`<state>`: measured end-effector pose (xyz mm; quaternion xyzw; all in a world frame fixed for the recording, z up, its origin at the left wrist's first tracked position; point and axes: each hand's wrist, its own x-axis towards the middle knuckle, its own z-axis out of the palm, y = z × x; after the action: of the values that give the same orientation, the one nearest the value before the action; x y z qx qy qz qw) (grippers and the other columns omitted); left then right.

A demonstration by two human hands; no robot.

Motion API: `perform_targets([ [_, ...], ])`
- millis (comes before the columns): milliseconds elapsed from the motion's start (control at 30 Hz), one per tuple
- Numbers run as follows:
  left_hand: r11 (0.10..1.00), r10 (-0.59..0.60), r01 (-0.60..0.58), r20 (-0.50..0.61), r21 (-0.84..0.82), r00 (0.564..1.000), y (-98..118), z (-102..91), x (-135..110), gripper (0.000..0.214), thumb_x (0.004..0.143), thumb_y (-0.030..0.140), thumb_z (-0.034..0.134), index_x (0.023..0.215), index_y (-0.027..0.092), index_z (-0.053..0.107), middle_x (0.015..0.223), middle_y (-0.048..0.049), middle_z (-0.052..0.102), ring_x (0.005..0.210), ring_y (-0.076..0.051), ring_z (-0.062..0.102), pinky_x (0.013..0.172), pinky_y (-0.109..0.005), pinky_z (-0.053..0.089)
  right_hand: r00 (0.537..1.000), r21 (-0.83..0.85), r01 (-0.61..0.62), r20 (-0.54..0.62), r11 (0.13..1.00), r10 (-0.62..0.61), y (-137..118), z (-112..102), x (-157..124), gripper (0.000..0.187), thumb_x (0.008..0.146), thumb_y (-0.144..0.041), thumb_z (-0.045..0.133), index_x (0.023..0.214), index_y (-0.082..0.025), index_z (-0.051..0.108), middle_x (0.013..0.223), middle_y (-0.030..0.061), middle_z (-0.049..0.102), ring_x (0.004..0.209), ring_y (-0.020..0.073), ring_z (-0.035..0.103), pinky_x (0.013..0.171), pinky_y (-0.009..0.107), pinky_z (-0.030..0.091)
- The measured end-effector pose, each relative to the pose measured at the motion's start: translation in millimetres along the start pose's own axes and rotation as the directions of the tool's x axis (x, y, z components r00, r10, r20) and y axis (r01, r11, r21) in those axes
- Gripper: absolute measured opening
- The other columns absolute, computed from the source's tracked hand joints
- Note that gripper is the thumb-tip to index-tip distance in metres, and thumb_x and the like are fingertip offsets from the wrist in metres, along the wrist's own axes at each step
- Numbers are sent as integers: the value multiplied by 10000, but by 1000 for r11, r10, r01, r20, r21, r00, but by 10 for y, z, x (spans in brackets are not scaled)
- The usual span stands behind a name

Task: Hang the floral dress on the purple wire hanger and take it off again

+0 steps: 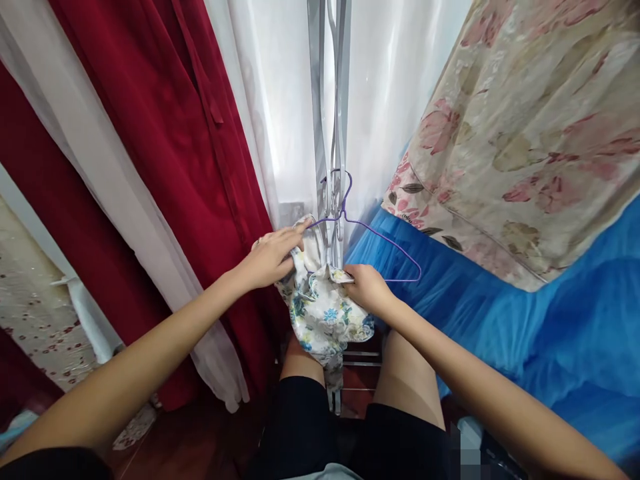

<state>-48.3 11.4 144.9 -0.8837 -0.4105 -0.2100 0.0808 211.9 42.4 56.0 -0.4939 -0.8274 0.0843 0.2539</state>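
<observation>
A purple wire hanger (403, 251) hangs with its hook up at a grey metal stand (316, 80). A white garment with blue and yellow flowers (327, 317) is partly on the hanger; its left end is covered by cloth and my fingers, while the right end sticks out bare. My left hand (274, 259) lies over the garment's left shoulder part, fingers bent over cloth and hanger, thumb below. My right hand (369, 288) pinches the garment's upper right edge, just below the hanger's bottom bar. The lower part of the garment droops between my knees.
Red and white curtains (150, 133) hang on the left, with a white curtain (400, 67) behind the stand. On the right, a floral cloth (525, 153) hangs over blue gauzy fabric (500, 333). Below is a red tiled floor (165, 440).
</observation>
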Motion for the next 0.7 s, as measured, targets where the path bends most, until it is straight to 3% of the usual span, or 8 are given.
perform_targets([
  [100, 982, -105, 66, -217, -177, 971, 40, 265, 194, 349, 799, 137, 499, 1142, 169, 559, 1456, -151, 550, 1230, -264, 581, 1004, -380, 480, 999, 53, 17, -47, 998, -15, 161, -64, -168, 295, 790, -80, 519, 975, -169, 730, 786, 63, 729, 735, 209, 628, 651, 274, 359],
  [167, 948, -238, 142, -336, -286, 911, 16, 407, 269, 306, 811, 155, 513, 1112, 155, 568, 1176, -122, 667, 1020, -222, 639, 858, -311, 503, 978, 174, 21, -209, 984, 16, 345, -133, -282, 497, 812, -97, 511, 1286, -179, 639, 715, 7, 675, 660, 194, 586, 647, 271, 385],
  [267, 925, -302, 183, -349, -334, 887, 1, 520, 301, 214, 837, 180, 517, 1030, 165, 609, 883, -35, 664, 803, -176, 617, 748, -269, 460, 831, 358, 33, -528, 933, 173, 688, -288, -348, 686, 884, -199, 528, 1550, -169, 366, 688, -32, 613, 603, 192, 531, 637, 286, 411],
  [333, 932, -284, 179, -329, -315, 900, 13, 516, 285, 210, 853, 185, 504, 1016, 170, 634, 823, -14, 659, 746, -169, 602, 735, -265, 440, 749, 368, 19, -621, 930, 230, 926, -438, -301, 592, 912, -302, 559, 1481, -167, 469, 782, 6, 658, 685, 204, 571, 680, 304, 440],
  [433, 942, -287, 216, -282, -257, 916, -12, 421, 244, 265, 883, 197, 473, 1062, 176, 668, 786, -12, 670, 688, -179, 593, 701, -269, 414, 833, 321, -36, -513, 946, 206, 1202, -706, -198, 286, 904, -410, 607, 961, -156, 725, 751, 24, 659, 720, 203, 577, 693, 305, 442],
  [533, 932, -342, 289, -270, -219, 900, -177, 326, 198, 288, 941, 280, 461, 1076, 194, 701, 817, -26, 701, 729, -205, 615, 721, -278, 405, 934, 426, -104, -268, 899, 236, 1308, -935, -219, 336, 829, -442, 717, 650, -166, 652, 613, -9, 595, 610, 162, 526, 619, 287, 417],
  [633, 822, -481, 343, -232, -455, 845, -444, 367, 127, 302, 913, 442, 570, 893, 180, 721, 835, -30, 718, 807, -214, 618, 762, -272, 420, 938, 747, -214, -24, 630, 347, 1273, -1019, -342, 295, 705, -411, 840, 765, -150, 716, 703, 26, 692, 628, 191, 608, 605, 315, 477],
  [700, 644, -581, 369, -114, -670, 806, -596, 496, 60, 399, 822, 560, 662, 766, 167, 703, 768, -37, 713, 801, -223, 616, 756, -281, 450, 899, 890, -137, -73, 434, 433, 1207, -958, -380, 279, 710, -379, 851, 815, -148, 735, 728, 56, 721, 654, 228, 663, 600, 352, 521],
])
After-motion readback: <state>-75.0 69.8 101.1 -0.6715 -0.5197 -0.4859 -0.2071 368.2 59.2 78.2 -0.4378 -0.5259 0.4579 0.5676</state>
